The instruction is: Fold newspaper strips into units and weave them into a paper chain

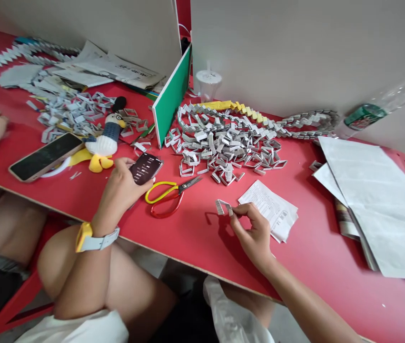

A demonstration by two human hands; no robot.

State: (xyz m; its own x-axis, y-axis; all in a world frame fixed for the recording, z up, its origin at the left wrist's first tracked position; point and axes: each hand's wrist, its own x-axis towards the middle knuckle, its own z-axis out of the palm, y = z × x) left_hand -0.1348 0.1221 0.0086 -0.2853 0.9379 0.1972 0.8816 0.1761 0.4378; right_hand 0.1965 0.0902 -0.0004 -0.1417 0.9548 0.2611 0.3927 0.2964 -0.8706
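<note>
Clock centred on the right fingertips, 12 pointing straight away from the wearer.

Nearest, 6 o'clock, below the table edge: a crumpled translucent plastic bag (229, 317) at the lap. Contents cannot be made out.

Right hand (254, 231): thumb and forefinger pinched together, no gap seen, on one end of a small grey-white folded paper strip (220, 207). The strip juts from the tips toward 9–10 o'clock, raised off the table; it is bent at an angle, its longer run lying roughly 9-to-3. The right hand is plainly the nearer one.

Left hand (122, 183), at 10 o'clock and well apart: fingers and thumb wrapped round the edges of a dark rectangular smartphone (146, 167), screen lit.

Between the two hands, 9–10 o'clock: scissors with one yellow and one red handle loop (182, 188), blades slightly parted and pointing to about 2.

At 3 o'clock, just beside and partly behind the right hand: a stack of small printed paper sheets (277, 210).

Farther, 12 o'clock: a loose heap of folded grey paper links (231, 147). Along its far side, 11 round to 1–2: a zigzag woven paper chain, grey with a yellow stretch (250, 112).

Containers, farthest: at 12, a clear lidded plastic cup with a straw (208, 85), upright, fill level unclear; at 2, a clear plastic bottle with a green label (366, 116), slanted, contents not discernible.
</note>
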